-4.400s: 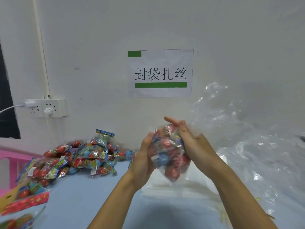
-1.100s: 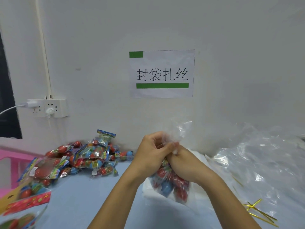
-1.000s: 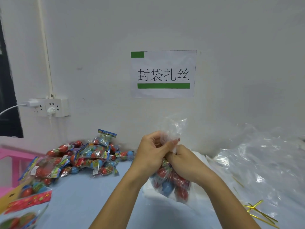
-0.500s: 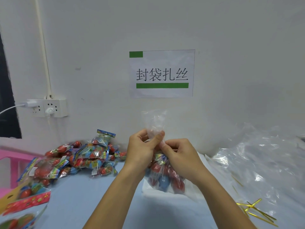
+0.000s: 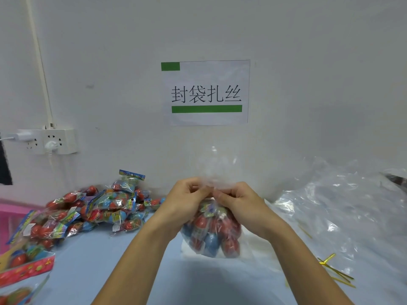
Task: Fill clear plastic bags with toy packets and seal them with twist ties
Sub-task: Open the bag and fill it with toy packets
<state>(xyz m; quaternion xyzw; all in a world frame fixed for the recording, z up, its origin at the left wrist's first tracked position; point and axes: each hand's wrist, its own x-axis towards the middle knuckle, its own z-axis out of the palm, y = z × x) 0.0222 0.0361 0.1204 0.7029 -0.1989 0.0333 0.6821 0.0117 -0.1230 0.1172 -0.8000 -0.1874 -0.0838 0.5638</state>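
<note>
A clear plastic bag (image 5: 212, 236) filled with red and blue toy packets hangs just above the light blue table (image 5: 105, 260). My left hand (image 5: 185, 201) and my right hand (image 5: 240, 201) both pinch its gathered neck, fingertips close together. The bag's loose top (image 5: 217, 166) fans upward above my fingers. Gold twist ties (image 5: 334, 270) lie on the table at the lower right. I cannot see a tie at the neck.
A heap of loose toy packets (image 5: 92, 208) lies at the back left against the wall. A pile of crumpled clear bags (image 5: 343, 212) fills the right side. A red box (image 5: 24, 269) sits at the lower left. A power strip (image 5: 47, 140) and a paper sign (image 5: 207, 92) hang on the wall.
The bag was cupped open-topped between my hands, then its neck was gathered. Over the last second my hands shifted along the neck and the loose top now spreads wider above them.
</note>
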